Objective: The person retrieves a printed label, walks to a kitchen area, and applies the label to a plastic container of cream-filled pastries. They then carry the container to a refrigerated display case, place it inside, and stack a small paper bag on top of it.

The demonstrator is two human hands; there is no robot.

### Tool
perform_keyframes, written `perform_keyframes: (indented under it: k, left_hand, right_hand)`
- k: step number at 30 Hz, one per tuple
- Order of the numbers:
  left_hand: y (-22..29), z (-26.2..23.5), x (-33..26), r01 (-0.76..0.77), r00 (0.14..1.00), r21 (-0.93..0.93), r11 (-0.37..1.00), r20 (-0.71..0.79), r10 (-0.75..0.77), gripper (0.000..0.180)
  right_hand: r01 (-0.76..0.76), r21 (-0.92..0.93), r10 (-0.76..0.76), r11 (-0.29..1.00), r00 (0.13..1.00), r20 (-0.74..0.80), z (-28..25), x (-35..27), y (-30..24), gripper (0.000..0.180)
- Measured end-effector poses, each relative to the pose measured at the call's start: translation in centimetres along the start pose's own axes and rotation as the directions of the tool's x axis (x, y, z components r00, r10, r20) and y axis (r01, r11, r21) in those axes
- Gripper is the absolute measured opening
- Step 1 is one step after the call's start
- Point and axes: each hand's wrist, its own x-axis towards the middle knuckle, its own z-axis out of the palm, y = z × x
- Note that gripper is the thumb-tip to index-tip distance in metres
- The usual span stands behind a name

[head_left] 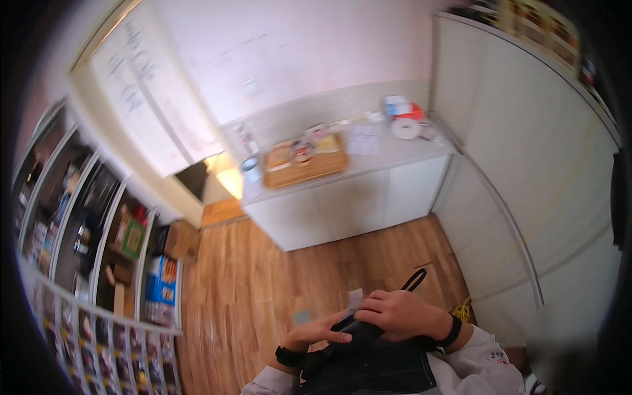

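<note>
Right hand (399, 315): fingers curled over black item with a looped strap (345, 323), seemingly to steady it.
Left hand (319, 332): half-closed, thumb alongside; grip unclear.

A low white cabinet (349, 207) with a pale grey top (408, 151) stands on a brown plank floor (230, 289). On top, left to right: a blue cup (250, 168), a wooden tray (309, 175) holding small packages (326, 144), a set of pale squares (364, 139), and a round white roll (405, 130) near something red (415, 112).

Apparently a small shop, stocked shelves (131, 322), white counter (355, 205), wooden tray (306, 176), door curtain (125, 85)
</note>
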Motion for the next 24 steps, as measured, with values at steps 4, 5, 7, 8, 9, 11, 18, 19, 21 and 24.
perform_keyframes:
  k: [4, 5, 7, 8, 9, 11, 18, 19, 21, 24]
  left_hand:
    - [-3.2, -0.9, -7.1, -0.179, 0.894, -0.05, 0.983, -0.426, 0.141, 0.066]
    - [-4.2, -1.1, -8.7, -0.221, 0.849, -0.114, 0.969, -0.511, 0.133, 0.064]
    - [-5.7, -1.3, -11.3, -0.465, 0.761, -0.459, 0.757, -0.645, 0.077, 0.061]
    - [-5.7, -2.3, -12.4, -0.579, 0.71, -0.563, 0.59, -0.703, 0.026, 0.06]
    - [-5.5, -3.1, -13.5, -0.63, 0.672, -0.567, 0.531, -0.74, 0.006, 0.062]
    - [-5.2, -5.4, -15.7, -0.738, 0.596, -0.55, 0.391, -0.803, -0.004, 0.067]
    - [-3.0, -19.4, -25.4, -0.816, 0.357, -0.336, 0.471, -0.933, -0.048, 0.071]
    - [-2.7, -21.0, -26.4, -0.826, 0.328, -0.306, 0.474, -0.944, -0.037, 0.071]
    - [-2.3, -23.7, -28.3, -0.85, 0.313, -0.311, 0.425, -0.947, -0.067, 0.072]
    - [-2.6, -27.7, -30.8, -0.875, 0.261, -0.279, 0.397, -0.96, -0.099, 0.073]
  right_hand:
    - [0.233, 0.158, -0.251, 0.96, 0.962, 0.105, 4.1, 10.2, -0.3, 0.056]
    - [0.262, 0.209, -0.291, 0.942, 0.95, 0.118, 5.2, 12.7, 0.0, 0.059]
    - [0.306, 0.053, -0.309, 0.951, 0.948, 0.078, 6.5, 17.1, 0.6, 0.062]
    - [0.323, 0.008, -0.323, 0.946, 0.946, -0.037, 7.4, 19.7, 1.1, 0.063]
    - [0.315, -0.009, -0.314, 0.949, 0.943, -0.108, 8.1, 21.9, 1.4, 0.065]
    - [0.256, 0.149, -0.222, 0.955, 0.952, -0.209, 10.7, 27.0, 2.0, 0.064]
    - [-0.283, 0.936, -0.163, 0.21, 0.934, 0.319, 24.0, 46.5, 4.2, 0.064]
    - [-0.335, 0.936, -0.247, 0.104, 0.903, 0.351, 25.2, 48.8, 4.3, 0.057]
    - [-0.517, 0.855, -0.402, -0.034, 0.791, 0.462, 26.7, 53.5, 4.9, 0.053]
    - [-0.522, 0.852, -0.504, -0.033, 0.745, 0.437, 28.7, 59.8, 4.6, 0.05]
